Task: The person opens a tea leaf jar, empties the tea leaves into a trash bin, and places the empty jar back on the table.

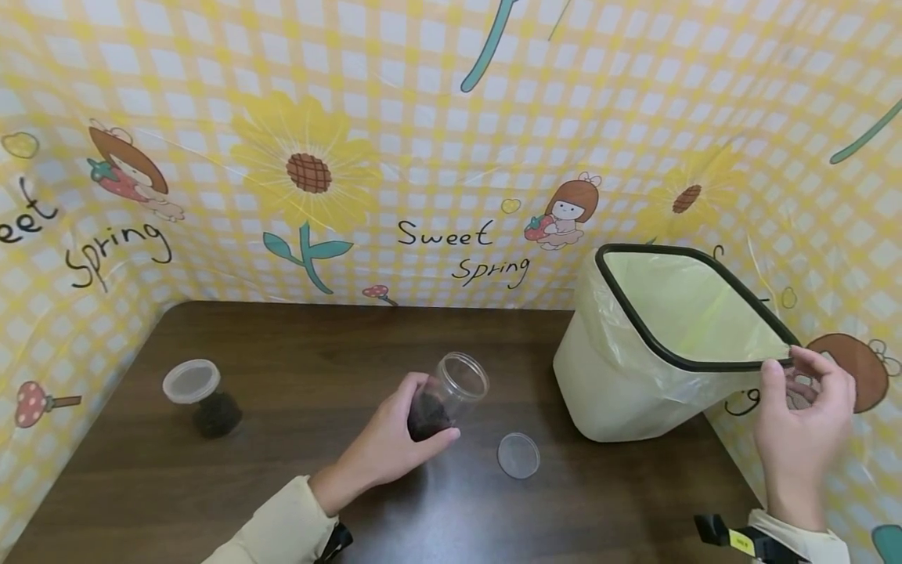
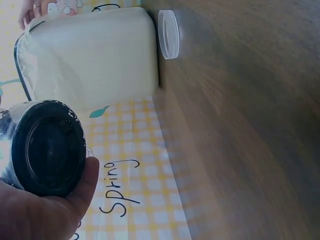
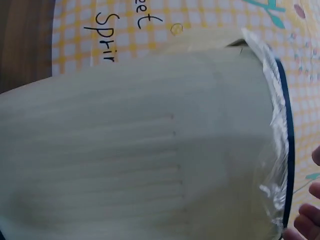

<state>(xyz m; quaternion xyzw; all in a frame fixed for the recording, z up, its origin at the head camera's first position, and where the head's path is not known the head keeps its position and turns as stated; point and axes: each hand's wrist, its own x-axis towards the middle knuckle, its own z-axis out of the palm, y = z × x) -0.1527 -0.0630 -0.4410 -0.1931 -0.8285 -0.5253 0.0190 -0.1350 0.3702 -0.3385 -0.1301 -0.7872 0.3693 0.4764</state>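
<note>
My left hand [image 1: 391,439] grips a clear plastic jar [image 1: 461,392] with dark material in its lower part. The jar is uncapped and tilted, its mouth toward the upper right, above the table. Its dark bottom faces the camera in the left wrist view, with the thumb [image 2: 85,192] along its side. My right hand [image 1: 806,415] is at the near right corner of a pale trash bin [image 1: 620,392], thumb and forefinger pinching the black rim [image 1: 705,366]. In the right wrist view its fingers [image 3: 306,222] show beside that rim.
A round clear lid [image 1: 518,456] lies on the dark wooden table [image 1: 303,345] between the jar and the bin. At the left stands a second jar [image 1: 217,415] of dark material with its lid [image 1: 192,381] on. Yellow checked cloth [image 1: 423,141] walls in the table's back and sides.
</note>
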